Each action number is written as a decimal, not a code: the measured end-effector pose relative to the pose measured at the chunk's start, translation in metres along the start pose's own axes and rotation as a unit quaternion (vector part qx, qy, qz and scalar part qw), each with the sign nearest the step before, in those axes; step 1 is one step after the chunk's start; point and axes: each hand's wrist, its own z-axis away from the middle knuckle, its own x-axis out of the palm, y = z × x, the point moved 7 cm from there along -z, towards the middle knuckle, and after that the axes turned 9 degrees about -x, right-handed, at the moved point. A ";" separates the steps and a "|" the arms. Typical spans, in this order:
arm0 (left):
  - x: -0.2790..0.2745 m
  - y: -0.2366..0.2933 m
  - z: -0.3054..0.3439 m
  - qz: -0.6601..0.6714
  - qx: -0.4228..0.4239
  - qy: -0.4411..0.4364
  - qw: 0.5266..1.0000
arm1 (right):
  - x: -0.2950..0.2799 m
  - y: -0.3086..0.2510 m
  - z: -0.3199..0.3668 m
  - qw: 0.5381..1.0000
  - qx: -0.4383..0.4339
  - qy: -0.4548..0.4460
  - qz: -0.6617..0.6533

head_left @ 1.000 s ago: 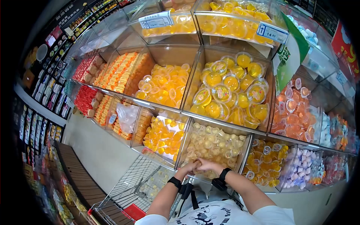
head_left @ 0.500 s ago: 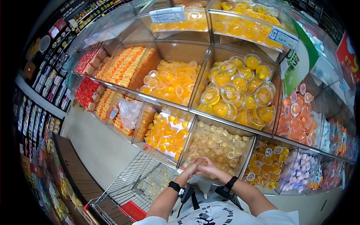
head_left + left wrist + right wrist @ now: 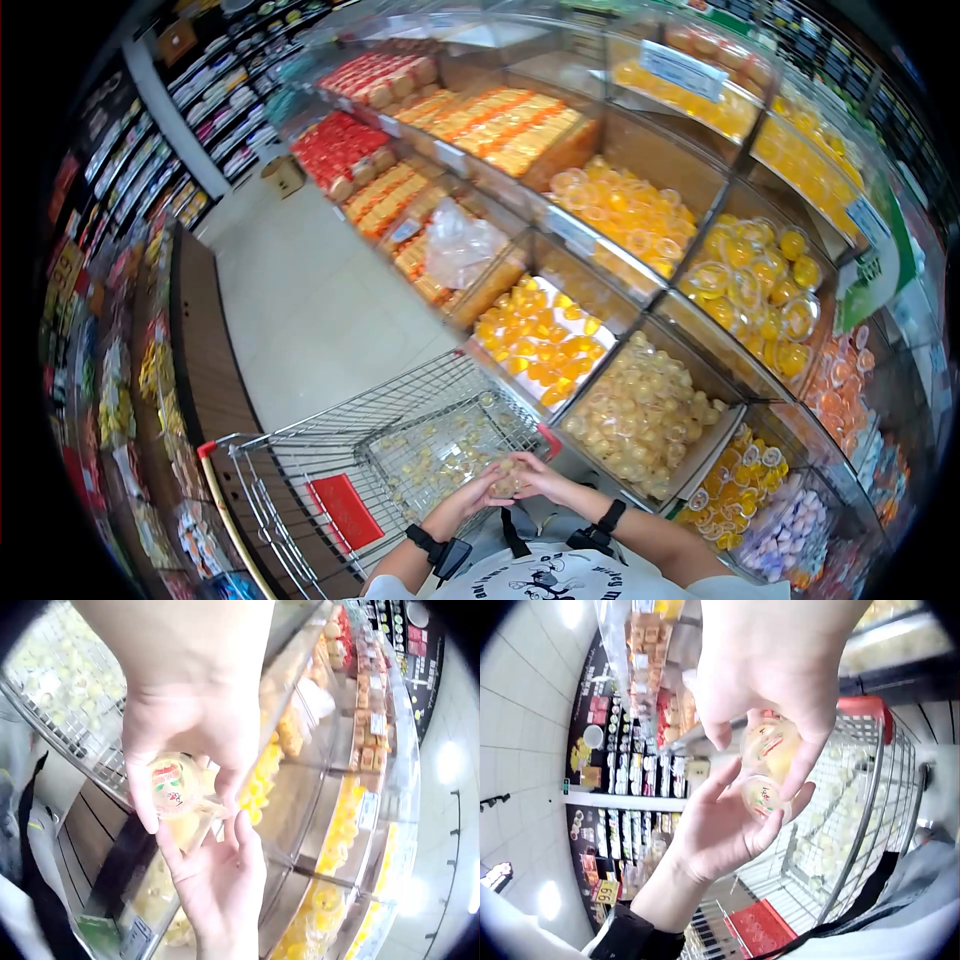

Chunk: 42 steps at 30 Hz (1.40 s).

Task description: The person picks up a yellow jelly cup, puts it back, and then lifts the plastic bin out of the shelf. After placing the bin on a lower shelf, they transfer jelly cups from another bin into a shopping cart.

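Observation:
Both hands are together over the near right corner of the shopping cart (image 3: 345,400), with pale jelly cups (image 3: 513,478) between them. My left hand (image 3: 487,488) curls its fingers round a cup with a printed lid (image 3: 174,784). From the other side, my right hand (image 3: 542,482) grips the bunch. In the right wrist view, one jelly cup (image 3: 769,742) lies under the right hand's fingers and another (image 3: 762,796) at the left hand's fingertips. More pale cups (image 3: 430,452) are scattered in the cart's bottom. The other cups are partly hidden by the fingers.
Right of the cart stands a clear-walled bin of pale jelly cups (image 3: 645,415). Next to it are bins of orange-yellow jellies (image 3: 540,340) and yellow cups (image 3: 740,490). A plastic bag (image 3: 462,245) lies on a stick-snack bin. Shelves (image 3: 200,330) line the left side of the aisle.
The view has swung left. Both hands have moved together from the front of the pale jelly bin leftward to the cart, carrying jelly cups.

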 end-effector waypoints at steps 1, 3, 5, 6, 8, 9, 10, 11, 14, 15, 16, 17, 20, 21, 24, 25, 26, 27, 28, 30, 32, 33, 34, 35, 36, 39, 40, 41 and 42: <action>-0.033 -0.015 -0.003 0.039 0.030 0.016 0.999 | 0.012 0.014 -0.011 1.000 0.019 -0.008 -0.005; -0.065 -0.021 0.017 0.080 0.073 0.053 0.993 | 0.034 0.038 -0.031 0.998 0.058 -0.021 -0.016; -0.092 -0.029 0.034 0.123 0.107 0.082 0.983 | 0.057 0.053 -0.048 0.996 0.080 -0.040 0.003; -0.105 -0.033 0.039 0.143 0.120 0.091 0.978 | 0.066 0.060 -0.054 0.995 0.091 -0.049 0.010; -0.127 -0.042 0.056 0.197 0.144 0.141 0.959 | 0.076 0.073 -0.066 0.992 0.104 -0.062 0.030; -0.137 -0.047 0.063 0.227 0.157 0.180 0.944 | 0.077 0.077 -0.071 0.991 0.107 -0.065 0.039; -0.146 -0.050 0.070 0.255 0.167 0.218 0.927 | 0.078 0.076 -0.075 0.990 0.087 -0.072 0.079; -0.154 -0.054 0.074 0.247 0.163 0.260 0.919 | 0.077 0.073 -0.077 0.988 0.066 -0.077 0.118; -0.170 -0.057 0.077 0.201 0.154 0.327 0.911 | 0.061 0.067 -0.076 0.988 0.013 -0.062 0.143; -0.170 -0.052 0.072 0.177 0.155 0.313 0.920 | 0.050 0.062 -0.072 0.988 -0.011 -0.055 0.146; -0.165 -0.048 0.064 0.151 0.155 0.297 0.930 | 0.039 0.054 -0.066 0.987 -0.036 -0.046 0.148; -0.150 -0.037 0.060 0.140 0.144 0.285 0.937 | 0.032 0.034 -0.054 0.986 -0.077 -0.035 0.145; -0.097 -0.002 0.039 0.067 0.137 0.205 0.967 | -0.002 -0.017 -0.010 0.966 -0.173 0.018 0.193; -0.080 0.007 0.030 0.037 0.135 0.186 0.973 | -0.024 -0.021 0.001 0.956 -0.216 0.057 0.188; -0.010 0.034 0.004 -0.051 0.121 0.126 0.983 | -0.088 -0.046 0.056 0.922 -0.236 0.222 0.213; 0.022 0.043 0.002 -0.078 0.112 0.104 0.985 | -0.122 -0.040 0.074 0.890 -0.240 0.291 0.257; 0.049 0.048 -0.004 -0.104 0.102 0.083 0.986 | -0.147 -0.040 0.094 0.852 -0.240 0.357 0.298; 0.067 0.048 -0.016 -0.121 0.090 0.072 0.986 | -0.170 -0.035 0.113 0.814 -0.196 0.412 0.359; 0.085 0.048 -0.029 -0.131 0.081 0.054 0.987 | -0.182 -0.040 0.134 0.770 -0.149 0.461 0.416; 0.117 0.044 -0.056 -0.148 0.061 0.021 0.987 | -0.206 -0.034 0.157 0.734 -0.110 0.493 0.453; 0.134 0.033 -0.093 -0.217 0.044 0.028 0.975 | -0.228 -0.020 0.160 0.762 -0.135 0.470 0.424; 0.142 0.027 -0.109 -0.258 0.031 0.038 0.965 | -0.234 -0.015 0.161 0.771 -0.119 0.451 0.434; 0.148 0.021 -0.127 -0.299 0.018 0.049 0.953 | -0.235 -0.017 0.159 0.779 -0.102 0.431 0.444; 0.149 0.011 -0.148 -0.309 -0.001 0.037 0.950 | -0.235 -0.020 0.156 0.787 -0.086 0.410 0.454; 0.146 -0.001 -0.166 -0.325 -0.028 0.033 0.945 | -0.234 -0.022 0.151 0.791 -0.073 0.372 0.481; 0.157 -0.023 -0.193 -0.359 -0.086 0.040 0.928 | -0.221 -0.040 0.139 0.779 -0.089 0.280 0.554; 0.161 -0.024 -0.199 -0.386 -0.092 0.035 0.917 | -0.219 -0.043 0.135 0.788 -0.059 0.250 0.560; 0.161 -0.025 -0.207 -0.412 -0.098 0.029 0.905 | -0.216 -0.046 0.132 0.796 -0.030 0.218 0.563; 0.157 -0.027 -0.214 -0.420 -0.107 0.027 0.901 | -0.215 -0.043 0.128 0.803 -0.002 0.185 0.566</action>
